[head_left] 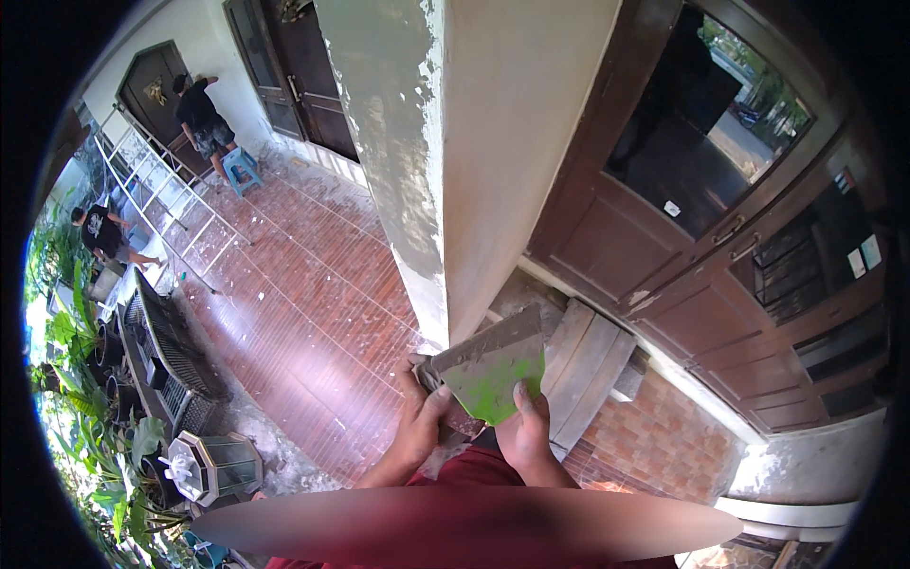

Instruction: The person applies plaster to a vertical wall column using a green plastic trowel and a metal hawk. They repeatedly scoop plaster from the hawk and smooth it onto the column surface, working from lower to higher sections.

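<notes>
My right hand (pixel 523 429) grips a broad green plastic scraper (pixel 498 379) from below, its thumb lying on the green face. Grey putty or dirt coats the scraper's upper part. My left hand (pixel 425 417) is closed on a smaller grey-smeared tool (pixel 427 375), partly hidden behind the scraper and against its left edge; I cannot tell its exact shape. Just beyond both hands rises a wall corner (pixel 474 171), patchy and flaking on its left face.
Brown doors (pixel 664 266) at right, above wooden planks (pixel 592 384). At left, a person (pixel 199 119) by a blue stool (pixel 244 171), another person (pixel 102 228), an aluminium ladder (pixel 156 185), a dark wicker bench (pixel 166 332), a lantern (pixel 218 469) and plants on the tiled floor (pixel 284 303).
</notes>
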{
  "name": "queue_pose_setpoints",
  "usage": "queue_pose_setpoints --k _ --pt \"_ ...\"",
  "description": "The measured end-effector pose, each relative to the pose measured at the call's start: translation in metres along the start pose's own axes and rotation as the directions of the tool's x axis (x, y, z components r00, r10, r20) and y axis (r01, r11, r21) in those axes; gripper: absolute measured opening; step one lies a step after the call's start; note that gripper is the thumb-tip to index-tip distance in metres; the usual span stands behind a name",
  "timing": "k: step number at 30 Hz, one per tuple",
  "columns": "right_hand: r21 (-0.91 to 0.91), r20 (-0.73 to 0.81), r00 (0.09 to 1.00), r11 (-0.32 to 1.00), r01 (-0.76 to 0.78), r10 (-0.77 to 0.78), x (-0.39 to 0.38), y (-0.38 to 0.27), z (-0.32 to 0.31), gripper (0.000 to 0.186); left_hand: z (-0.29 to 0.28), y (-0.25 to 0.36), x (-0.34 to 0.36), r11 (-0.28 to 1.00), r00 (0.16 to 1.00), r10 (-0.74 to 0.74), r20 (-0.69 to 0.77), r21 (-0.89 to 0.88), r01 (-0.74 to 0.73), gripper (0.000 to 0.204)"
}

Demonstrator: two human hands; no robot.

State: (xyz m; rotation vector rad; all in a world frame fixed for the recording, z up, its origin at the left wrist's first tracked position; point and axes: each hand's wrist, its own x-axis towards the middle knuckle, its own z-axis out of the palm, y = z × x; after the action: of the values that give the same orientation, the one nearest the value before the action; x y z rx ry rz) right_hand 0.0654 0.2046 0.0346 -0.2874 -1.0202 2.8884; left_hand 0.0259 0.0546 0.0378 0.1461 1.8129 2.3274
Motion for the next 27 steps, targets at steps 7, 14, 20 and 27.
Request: queue_pose_setpoints --k 7,14,20,27 --pt "0.093 -0.023 0.997 0.993 0.078 -0.077 0.003 -0.007 0.003 0.049 0.006 0.014 -0.003 0.995 0.988 0.098 0.115 -0.008 -0.098 0.056" --pt "0.031 -0.145 0.975 0.984 0.178 -0.172 0.0 -0.021 0.002 0.049 -0.009 0.02 0.003 0.965 0.956 -0.011 0.292 0.254 -0.067 0.025" --pt "0.113 -0.118 0.987 0.986 0.125 -0.112 -0.003 -0.021 0.002 0.049 0.003 0.037 0.002 0.95 0.955 -0.072 0.289 0.312 -0.023 0.015" --pt "-0.109 -0.102 0.987 0.988 0.11 -0.121 -0.004 -0.016 -0.004 0.049 0.016 0.032 0.008 0.993 0.946 -0.115 0.304 0.013 0.117 0.017"
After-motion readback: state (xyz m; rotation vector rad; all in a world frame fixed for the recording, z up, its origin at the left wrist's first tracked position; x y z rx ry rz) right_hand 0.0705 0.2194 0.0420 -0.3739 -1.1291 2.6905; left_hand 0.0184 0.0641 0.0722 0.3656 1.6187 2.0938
